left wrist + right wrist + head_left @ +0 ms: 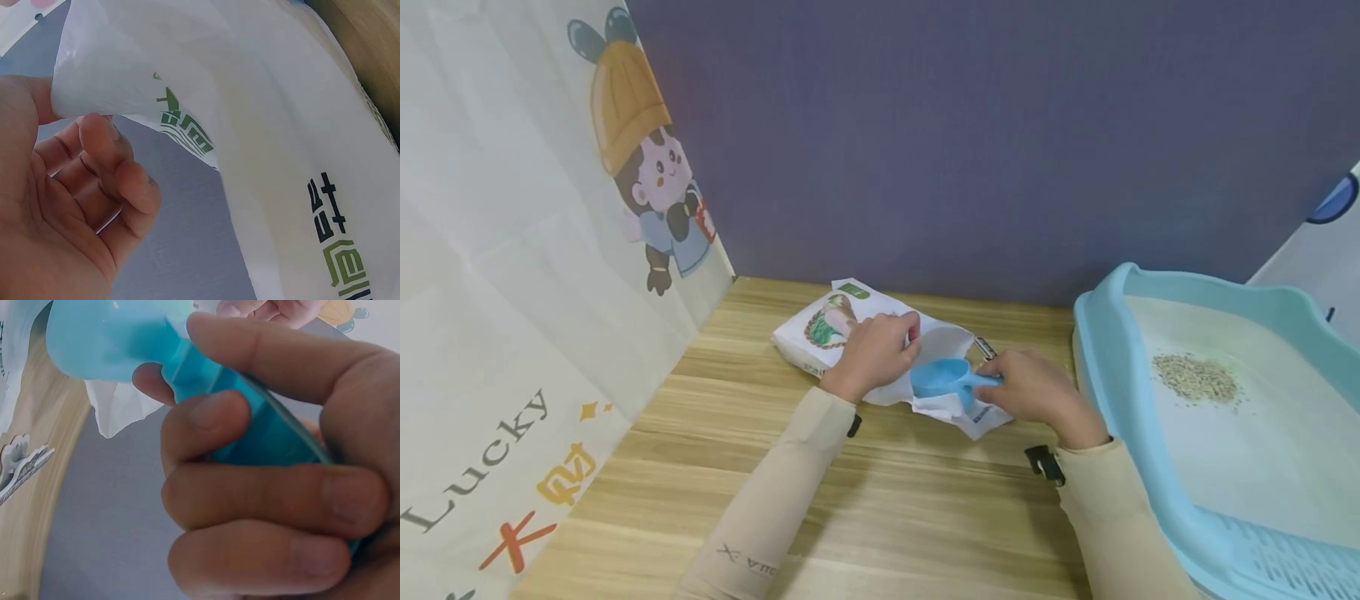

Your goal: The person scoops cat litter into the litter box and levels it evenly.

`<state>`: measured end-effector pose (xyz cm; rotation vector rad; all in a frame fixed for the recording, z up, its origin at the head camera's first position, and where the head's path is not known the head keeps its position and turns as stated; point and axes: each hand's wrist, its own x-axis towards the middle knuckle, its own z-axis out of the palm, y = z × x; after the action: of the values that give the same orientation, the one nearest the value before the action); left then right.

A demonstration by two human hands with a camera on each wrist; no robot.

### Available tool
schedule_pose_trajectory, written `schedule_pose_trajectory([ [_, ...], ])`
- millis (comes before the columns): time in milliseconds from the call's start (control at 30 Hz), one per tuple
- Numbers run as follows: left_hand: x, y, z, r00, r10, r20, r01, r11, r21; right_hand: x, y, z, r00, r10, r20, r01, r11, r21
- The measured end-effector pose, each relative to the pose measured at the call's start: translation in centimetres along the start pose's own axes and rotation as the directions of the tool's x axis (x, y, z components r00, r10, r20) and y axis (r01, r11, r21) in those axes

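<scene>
A white printed bag (808, 333) lies on its side on the wooden table, its mouth facing right. My left hand (880, 346) pinches the upper edge of the bag's mouth between thumb and fingers, as the left wrist view shows with the plastic (144, 56) lifted. In my right hand (1037, 387) is a blue scoop (942, 377), gripped by its handle (262, 425) with the fingers curled round it. The scoop's bowl is at the bag's opening, partly over the bag's lower flap (977, 421). What the bag holds is hidden.
To the right stands a light-blue litter tray (1105, 375) with a small heap of pellets (1197, 379) on its white floor. A small black-and-white clip-like item (985, 347) lies behind the right hand. A dark panel (970, 150) closes off the back; a printed white sheet (512, 233) hangs at left.
</scene>
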<state>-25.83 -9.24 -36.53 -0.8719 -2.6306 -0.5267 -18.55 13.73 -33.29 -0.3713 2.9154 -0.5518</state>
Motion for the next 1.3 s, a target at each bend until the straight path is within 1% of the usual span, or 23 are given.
schedule_pose_trajectory([
  [233,0.0,0.0,-0.1,1.0,0.005,0.014,-0.005,1.0,0.011,0.0,-0.2,0.0,1.0,-0.022,0.007,0.022,1.0,-0.01],
  [633,-0.1,0.1,0.1,1.0,0.016,0.003,-0.016,1.0,0.02,0.7,-0.2,0.6,1.0,0.001,0.012,-0.001,1.0,-0.004],
  [833,0.0,0.2,0.3,1.0,0.025,0.004,-0.025,0.999,0.024,1.1,-0.3,1.3,1.0,-0.027,-0.01,0.027,1.0,-0.002],
  [1100,0.0,0.2,0.1,0.999,0.025,0.024,-0.025,1.0,0.018,1.6,-0.3,2.1,0.997,-0.057,-0.048,0.056,0.998,-0.018],
  [1300,0.1,0.1,-0.2,0.999,0.002,0.053,-0.002,1.0,0.011,2.1,-0.3,2.6,0.997,-0.051,-0.049,0.052,0.998,0.022],
])
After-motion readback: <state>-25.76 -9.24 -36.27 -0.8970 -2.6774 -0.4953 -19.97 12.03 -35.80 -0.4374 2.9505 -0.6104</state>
